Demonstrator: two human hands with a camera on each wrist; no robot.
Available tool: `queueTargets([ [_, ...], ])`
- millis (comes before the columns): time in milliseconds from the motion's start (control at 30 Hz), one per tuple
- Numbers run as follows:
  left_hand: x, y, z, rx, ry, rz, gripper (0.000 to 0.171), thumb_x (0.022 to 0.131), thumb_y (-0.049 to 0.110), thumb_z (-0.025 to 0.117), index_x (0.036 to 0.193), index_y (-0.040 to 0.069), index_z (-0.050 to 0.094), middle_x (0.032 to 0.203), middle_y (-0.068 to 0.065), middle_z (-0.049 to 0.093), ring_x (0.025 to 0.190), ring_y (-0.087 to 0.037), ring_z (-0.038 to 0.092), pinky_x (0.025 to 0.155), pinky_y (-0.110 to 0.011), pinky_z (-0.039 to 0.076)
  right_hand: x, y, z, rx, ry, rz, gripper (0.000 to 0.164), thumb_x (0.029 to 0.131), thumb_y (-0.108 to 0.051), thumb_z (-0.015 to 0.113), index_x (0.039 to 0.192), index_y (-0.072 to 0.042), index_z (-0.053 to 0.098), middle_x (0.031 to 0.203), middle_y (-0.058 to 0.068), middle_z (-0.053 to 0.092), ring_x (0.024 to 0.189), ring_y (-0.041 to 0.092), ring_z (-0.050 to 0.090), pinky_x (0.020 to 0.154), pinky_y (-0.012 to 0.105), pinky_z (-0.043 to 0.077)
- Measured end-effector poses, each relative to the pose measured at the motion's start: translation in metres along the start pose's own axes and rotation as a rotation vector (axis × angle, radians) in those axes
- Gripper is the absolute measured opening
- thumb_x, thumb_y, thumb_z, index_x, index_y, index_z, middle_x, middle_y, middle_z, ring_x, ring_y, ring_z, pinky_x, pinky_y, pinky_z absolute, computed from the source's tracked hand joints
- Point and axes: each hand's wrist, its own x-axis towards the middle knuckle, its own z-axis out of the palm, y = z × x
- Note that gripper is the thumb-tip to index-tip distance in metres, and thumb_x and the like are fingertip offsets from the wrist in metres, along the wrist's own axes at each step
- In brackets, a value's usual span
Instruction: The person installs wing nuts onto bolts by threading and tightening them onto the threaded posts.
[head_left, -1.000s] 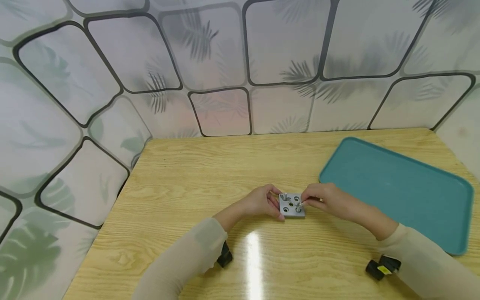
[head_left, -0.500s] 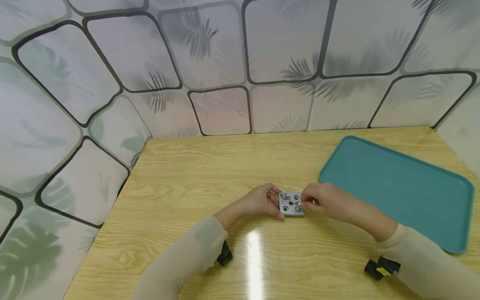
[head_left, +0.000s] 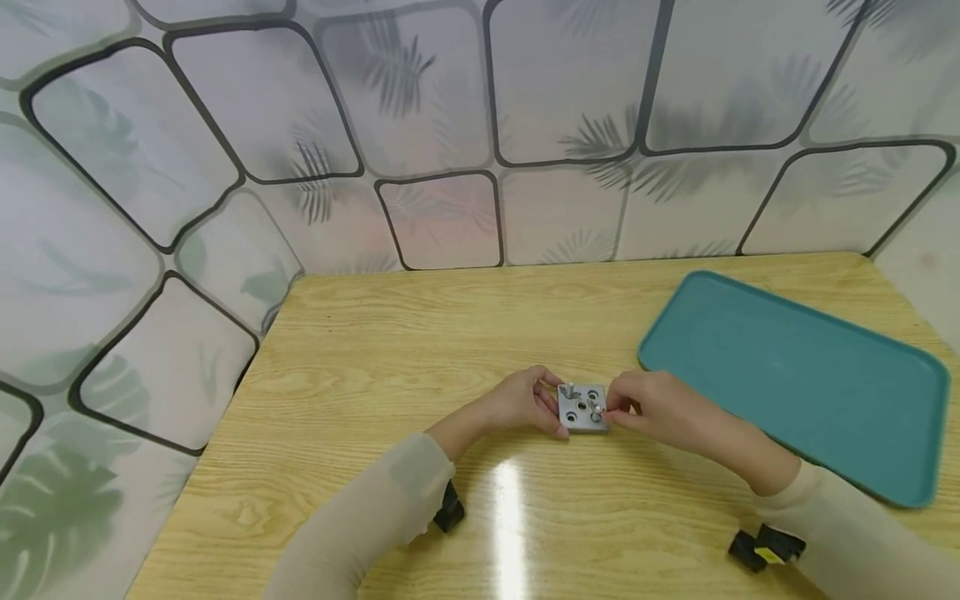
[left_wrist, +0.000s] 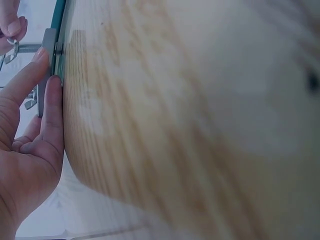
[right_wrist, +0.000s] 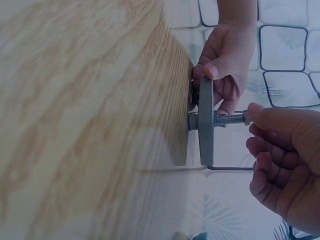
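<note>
In the head view, my left hand grips the left edge of a small square metal plate with several holes. Two bolts stand up through it, a wing nut on the one nearer my left palm. The thumb and fingertips of my right hand pinch a wing nut near the top end of the other bolt. That bolt's hex head shows under the plate in the right wrist view. My left thumb lies on the plate's upper face, other fingers below it.
A teal tray lies at the right of the wooden table, beyond my right forearm. A patterned wall rises behind the table. Black wrist cameras hang under both sleeves.
My right hand has shifted slightly to the right, and its fingers have changed position at the wing nut. My left hand and the plate stay almost where they were.
</note>
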Motion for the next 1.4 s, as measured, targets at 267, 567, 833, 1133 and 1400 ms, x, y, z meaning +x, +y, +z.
queueTargets([
  [267,-0.001,0.000,0.000,-0.007,0.000,0.009,0.067,0.065,0.006,0.086,0.123,0.005,0.050,0.088,-0.004,0.066,0.078,-0.014,0.063,0.071,-0.024,0.050,-0.002,0.001,0.004,0.030,0.036,-0.052,0.016,0.081,-0.007,0.073,0.078,-0.019,0.063,0.072,-0.013,0.056,0.062,-0.004,0.045,0.052,0.019,0.042],
  [567,0.000,0.000,0.000,-0.002,-0.001,0.013,0.068,0.065,0.005,0.086,0.123,0.005,0.050,0.086,-0.004,0.066,0.078,-0.014,0.063,0.071,-0.024,0.051,-0.002,0.020,0.013,0.120,0.162,-0.115,0.022,0.070,-0.009,0.081,0.076,-0.016,0.061,0.066,-0.015,0.053,0.056,-0.007,0.040,0.046,0.018,0.039],
  [833,0.001,-0.002,-0.001,-0.007,-0.007,0.009,0.068,0.065,0.006,0.086,0.123,0.005,0.050,0.088,-0.005,0.066,0.079,-0.015,0.063,0.072,-0.024,0.050,0.002,0.031,0.008,0.242,0.108,-0.035,0.016,0.074,-0.006,0.078,0.084,-0.008,0.066,0.068,-0.013,0.057,0.058,-0.003,0.046,0.049,0.021,0.042],
  [1133,0.000,0.000,-0.001,-0.019,-0.009,0.021,0.065,0.065,0.003,0.085,0.120,0.005,0.051,0.086,-0.004,0.066,0.076,-0.013,0.062,0.069,-0.023,0.051,0.005,0.026,0.009,0.159,0.131,0.002,0.023,0.069,-0.017,0.083,0.084,-0.009,0.067,0.068,-0.014,0.056,0.057,-0.004,0.042,0.049,0.020,0.040],
  [1400,0.000,0.001,-0.002,-0.011,-0.010,0.014,0.066,0.065,0.004,0.085,0.121,0.005,0.051,0.086,-0.004,0.066,0.077,-0.013,0.063,0.070,-0.023,0.051,0.009,0.024,0.013,0.171,0.121,0.008,0.024,0.071,-0.017,0.082,0.087,-0.008,0.068,0.071,-0.012,0.059,0.057,-0.004,0.042,0.049,0.021,0.040],
])
